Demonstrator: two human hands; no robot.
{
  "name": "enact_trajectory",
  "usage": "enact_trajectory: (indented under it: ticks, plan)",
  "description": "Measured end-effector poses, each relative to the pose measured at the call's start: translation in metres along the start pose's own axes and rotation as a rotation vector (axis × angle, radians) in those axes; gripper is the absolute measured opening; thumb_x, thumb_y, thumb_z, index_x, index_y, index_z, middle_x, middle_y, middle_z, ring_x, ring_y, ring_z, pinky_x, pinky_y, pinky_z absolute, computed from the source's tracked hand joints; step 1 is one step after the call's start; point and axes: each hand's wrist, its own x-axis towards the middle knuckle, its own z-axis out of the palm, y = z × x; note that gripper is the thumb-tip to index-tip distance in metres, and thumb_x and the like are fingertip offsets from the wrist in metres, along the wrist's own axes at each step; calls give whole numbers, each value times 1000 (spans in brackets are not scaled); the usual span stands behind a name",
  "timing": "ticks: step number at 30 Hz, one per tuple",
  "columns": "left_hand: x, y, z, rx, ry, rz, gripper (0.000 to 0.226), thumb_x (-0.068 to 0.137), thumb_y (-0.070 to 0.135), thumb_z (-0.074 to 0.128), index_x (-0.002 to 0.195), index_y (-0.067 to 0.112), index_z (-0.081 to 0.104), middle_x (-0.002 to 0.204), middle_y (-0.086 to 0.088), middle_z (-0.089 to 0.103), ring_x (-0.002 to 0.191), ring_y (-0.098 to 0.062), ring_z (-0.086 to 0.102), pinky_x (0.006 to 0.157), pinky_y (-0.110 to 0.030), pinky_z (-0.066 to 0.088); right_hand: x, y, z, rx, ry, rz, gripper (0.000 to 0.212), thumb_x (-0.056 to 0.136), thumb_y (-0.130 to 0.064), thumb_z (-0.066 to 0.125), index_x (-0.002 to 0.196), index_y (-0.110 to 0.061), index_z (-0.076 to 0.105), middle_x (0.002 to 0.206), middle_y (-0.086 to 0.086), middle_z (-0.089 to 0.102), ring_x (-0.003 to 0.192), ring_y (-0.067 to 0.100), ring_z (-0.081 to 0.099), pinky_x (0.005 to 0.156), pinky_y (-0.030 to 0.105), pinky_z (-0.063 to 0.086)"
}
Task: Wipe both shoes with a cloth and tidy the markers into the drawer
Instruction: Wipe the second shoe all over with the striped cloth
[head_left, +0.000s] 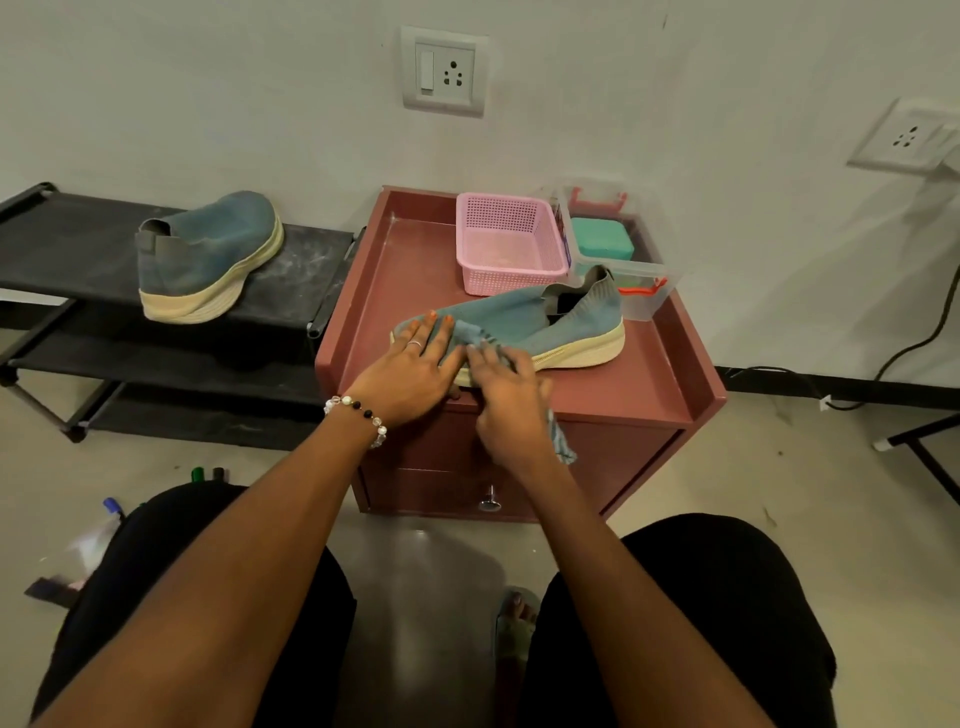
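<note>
Under left hand (415, 364): shoe (524, 325)

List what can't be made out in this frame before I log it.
Head view only:
- Toe of the shoe on the cabinet: covered by the left hand and the cloth.
- Cloth: mostly hidden under the right hand; only two bits show.
- Markers on the floor: hidden by the knee, only the tips show, count unclear.
- Clear box: contents partly blocked by the shoe's heel.
- Drawer: interior not visible.

Bare forearms, no sleeves. Left hand (415, 371) w/ silver ring (414, 343), orange nail polish; bead bracelet (358, 415) white/black/clear. Black trousers (727, 597), lower frame.
</note>
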Motion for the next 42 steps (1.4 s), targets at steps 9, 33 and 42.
enact_trajectory:
  ticks: [9, 33, 42]
  plan:
    - [3, -13, -27, -105, 18, 30, 69, 92, 40, 14, 136, -6, 40, 148, -34, 24, 140, -45, 22, 115, -50, 15, 25, 56, -36, 57, 199, 82, 75, 74, 13, 50, 141, -21, 44, 145, -3, 45, 129, 23, 37, 95, 48, 37]
    - [-20, 14, -37, -420, 295, -336, 85, 92, 49, 48, 151, 3, 7, 159, -17, 2, 147, -27, -3, 116, -44, -4, 13, 2, -63, 100, 51, -161, 66, 76, -6, 46, 140, -22, 46, 142, -7, 47, 126, 21, 38, 87, 41, 33]
    - [-26, 21, -37, -478, 270, -340, 72, 98, 37, 38, 150, 2, 3, 159, -17, -1, 147, -26, -2, 120, -41, 5, 1, 0, -64, 86, 61, 98, 72, 78, 8, 50, 144, -21, 39, 148, -3, 39, 137, 18, 27, 104, 46, 29]
